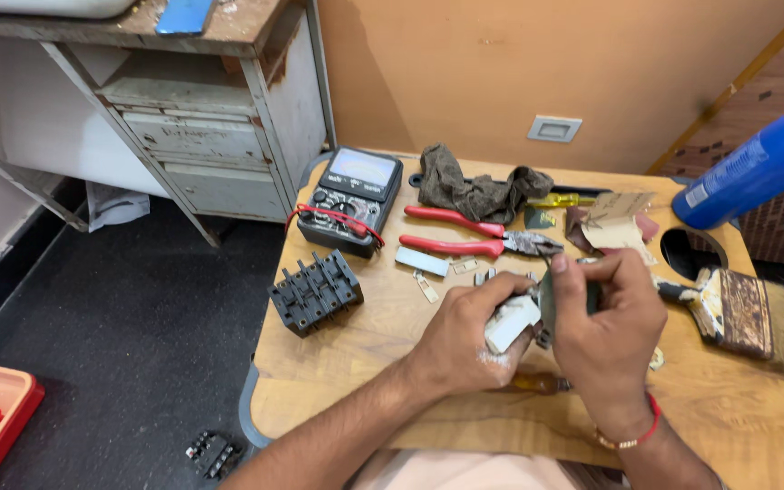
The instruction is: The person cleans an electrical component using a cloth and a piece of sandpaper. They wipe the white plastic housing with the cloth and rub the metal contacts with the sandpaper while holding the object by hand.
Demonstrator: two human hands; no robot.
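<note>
gripping white block (512, 322), sandpaper scrap (546, 299)

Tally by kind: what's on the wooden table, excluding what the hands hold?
Multimeter: 1
Red-handled pliers: 1
Black terminal block: 1
Paintbrush: 1
Dark rag: 1
Blue bottle: 1
Total: 6; small metal bits too tiny to count.

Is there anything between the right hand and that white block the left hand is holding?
Yes, in part: a small dark sheet pinched in the right hand lies against the white block held by the left hand. Otherwise the hands meet directly above the wooden table.
</note>
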